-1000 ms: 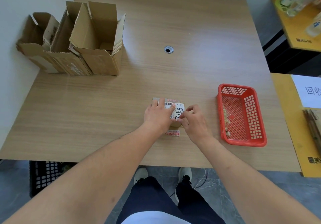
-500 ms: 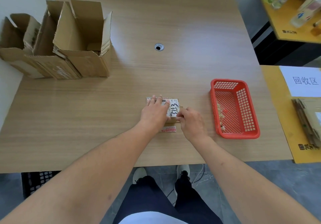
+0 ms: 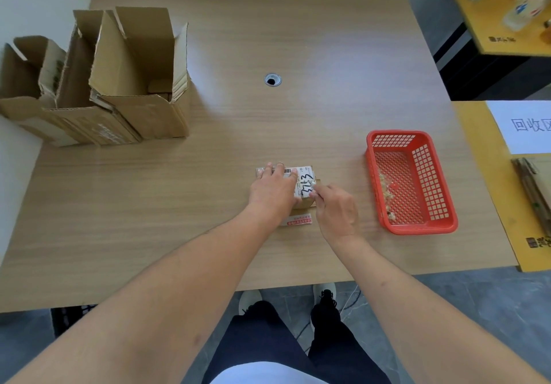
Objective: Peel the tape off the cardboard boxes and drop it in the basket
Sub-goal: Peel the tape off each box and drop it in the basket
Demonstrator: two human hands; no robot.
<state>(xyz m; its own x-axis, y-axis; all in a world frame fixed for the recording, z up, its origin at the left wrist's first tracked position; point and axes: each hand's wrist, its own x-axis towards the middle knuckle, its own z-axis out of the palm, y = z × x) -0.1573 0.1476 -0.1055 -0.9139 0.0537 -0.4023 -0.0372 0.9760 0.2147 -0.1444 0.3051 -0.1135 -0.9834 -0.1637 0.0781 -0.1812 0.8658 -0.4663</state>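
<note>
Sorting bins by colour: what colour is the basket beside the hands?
Red, a plastic mesh basket, seen in the head view.

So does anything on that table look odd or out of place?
One thing: a red-printed strip lies loose on the table beside the small box, not in the red basket with the other scraps.

Bright, even daylight washing over the worktop, a pale sheen glaring across its far centre, soft shadows falling beside the open boxes, wide-angle lens bending the edges, forearms blurring slightly up close
</note>
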